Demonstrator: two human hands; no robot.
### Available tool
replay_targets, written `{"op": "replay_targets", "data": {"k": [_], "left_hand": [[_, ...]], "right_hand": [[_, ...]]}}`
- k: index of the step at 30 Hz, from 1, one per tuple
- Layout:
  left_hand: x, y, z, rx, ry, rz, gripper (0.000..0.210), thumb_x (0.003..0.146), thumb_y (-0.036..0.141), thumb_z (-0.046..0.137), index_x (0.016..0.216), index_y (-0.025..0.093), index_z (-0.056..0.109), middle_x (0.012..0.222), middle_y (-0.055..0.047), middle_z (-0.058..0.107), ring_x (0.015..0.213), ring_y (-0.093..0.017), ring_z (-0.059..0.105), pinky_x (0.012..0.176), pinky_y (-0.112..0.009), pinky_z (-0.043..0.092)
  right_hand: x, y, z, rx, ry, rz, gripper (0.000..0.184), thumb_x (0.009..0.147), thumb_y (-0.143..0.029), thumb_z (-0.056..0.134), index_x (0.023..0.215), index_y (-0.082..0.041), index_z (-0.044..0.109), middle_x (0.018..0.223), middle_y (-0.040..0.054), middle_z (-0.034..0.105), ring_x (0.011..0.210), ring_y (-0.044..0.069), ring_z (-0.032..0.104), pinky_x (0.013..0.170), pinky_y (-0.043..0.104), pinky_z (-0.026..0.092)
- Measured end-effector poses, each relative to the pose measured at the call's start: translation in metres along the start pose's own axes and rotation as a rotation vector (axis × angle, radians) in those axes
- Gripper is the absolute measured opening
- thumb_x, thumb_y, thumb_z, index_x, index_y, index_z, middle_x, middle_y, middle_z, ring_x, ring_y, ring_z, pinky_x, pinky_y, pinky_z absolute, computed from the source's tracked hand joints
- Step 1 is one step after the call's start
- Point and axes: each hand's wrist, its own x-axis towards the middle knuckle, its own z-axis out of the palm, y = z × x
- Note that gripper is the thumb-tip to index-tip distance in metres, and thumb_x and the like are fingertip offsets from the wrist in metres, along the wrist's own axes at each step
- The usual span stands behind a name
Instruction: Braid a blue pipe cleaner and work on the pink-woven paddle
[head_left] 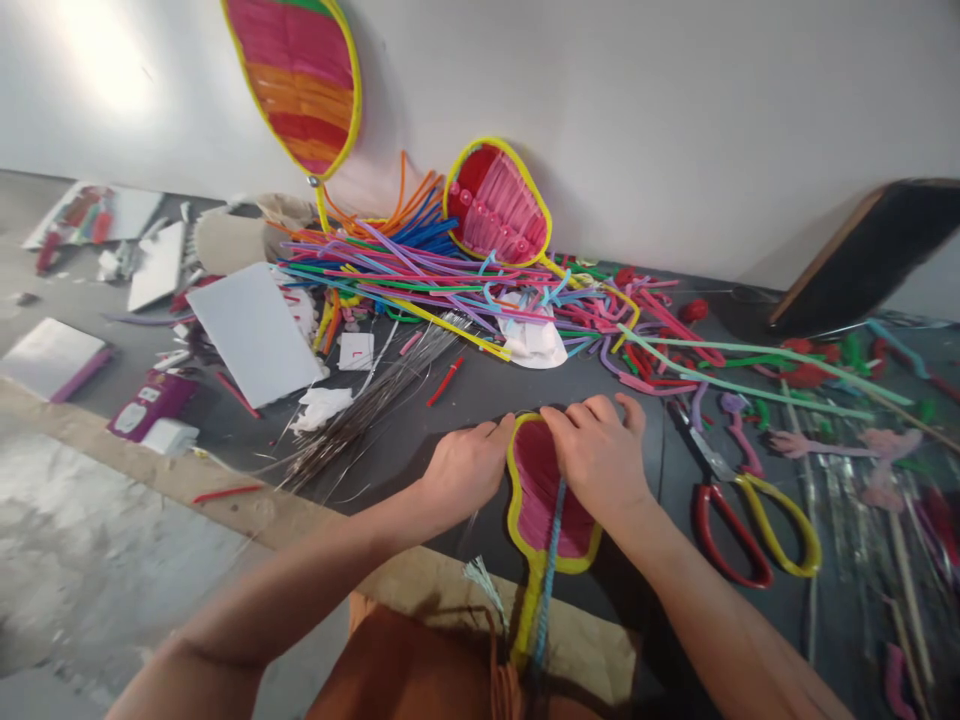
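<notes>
A small hand fan (531, 478) made of pipe cleaners, with a pink face and a yellow rim and handle, lies at the table's front edge with its handle toward my body. My left hand (466, 466) is closed, its fingertips pinching the upper left of the rim. Across the top right, my right hand (602, 458) grips the fan with curled fingers and covers part of its face. A light blue pipe cleaner (551, 560) runs from under the right hand down alongside the handle. What lies under the right fingers is hidden.
Red-and-yellow-handled scissors (724, 480) lie open to the right. Behind is a heap of coloured pipe cleaners (405, 270), with two finished-looking fans, a pink one (502, 205) and a striped one (304, 90). A phone (862, 255) leans at right; a white card (255, 335) lies left.
</notes>
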Motion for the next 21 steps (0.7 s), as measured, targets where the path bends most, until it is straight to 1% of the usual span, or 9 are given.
{"op": "replay_targets", "data": {"k": [3, 5, 9, 15, 18, 21], "left_hand": [[0.002, 0.000, 0.002, -0.012, 0.004, 0.007, 0.045, 0.092, 0.017, 0.033, 0.135, 0.011, 0.040, 0.097, -0.012, 0.067, 0.084, -0.020, 0.067, 0.072, -0.031, 0.055], [0.002, -0.001, 0.003, -0.019, 0.001, 0.027, 0.045, 0.090, 0.016, 0.034, 0.134, 0.011, 0.042, 0.098, -0.012, 0.067, 0.085, -0.020, 0.067, 0.073, -0.031, 0.055], [0.000, -0.004, 0.005, -0.074, 0.028, 0.036, 0.041, 0.089, 0.018, 0.037, 0.128, 0.015, 0.049, 0.098, -0.009, 0.069, 0.084, -0.019, 0.067, 0.072, -0.030, 0.054], [-0.005, -0.003, 0.011, -0.175, 0.097, -0.019, 0.037, 0.090, 0.019, 0.039, 0.124, 0.019, 0.053, 0.091, -0.006, 0.069, 0.081, -0.017, 0.066, 0.072, -0.026, 0.052], [-0.010, 0.000, 0.014, -0.198, 0.121, -0.037, 0.038, 0.091, 0.021, 0.039, 0.127, 0.020, 0.052, 0.087, -0.004, 0.069, 0.078, -0.016, 0.066, 0.071, -0.025, 0.052], [-0.015, 0.005, 0.015, -0.146, 0.089, -0.046, 0.041, 0.092, 0.020, 0.036, 0.132, 0.016, 0.046, 0.087, -0.006, 0.069, 0.077, -0.016, 0.066, 0.071, -0.026, 0.052]], "right_hand": [[0.000, -0.001, -0.001, -0.006, -0.009, -0.002, 0.028, 0.086, -0.015, 0.049, 0.107, -0.022, 0.065, 0.078, 0.0044, 0.066, 0.089, 0.022, 0.043, 0.097, 0.044, 0.012], [0.000, -0.001, -0.001, -0.009, -0.012, -0.006, 0.029, 0.087, -0.016, 0.049, 0.110, -0.023, 0.065, 0.079, 0.0044, 0.065, 0.089, 0.022, 0.042, 0.096, 0.044, 0.012], [0.000, -0.001, 0.000, -0.017, -0.018, -0.013, 0.031, 0.087, -0.017, 0.049, 0.112, -0.024, 0.065, 0.080, 0.0043, 0.065, 0.090, 0.023, 0.042, 0.097, 0.046, 0.011], [0.001, -0.001, -0.001, -0.021, -0.017, -0.025, 0.029, 0.087, -0.016, 0.050, 0.108, -0.025, 0.067, 0.078, 0.0038, 0.064, 0.089, 0.022, 0.042, 0.097, 0.047, 0.011], [0.002, -0.002, -0.001, -0.027, -0.012, -0.022, 0.029, 0.086, -0.015, 0.050, 0.105, -0.026, 0.068, 0.077, 0.0032, 0.063, 0.088, 0.022, 0.042, 0.097, 0.047, 0.010], [0.002, -0.002, -0.001, -0.031, -0.016, -0.021, 0.028, 0.085, -0.016, 0.050, 0.104, -0.026, 0.068, 0.076, 0.0028, 0.064, 0.087, 0.022, 0.042, 0.098, 0.048, 0.010]]}}
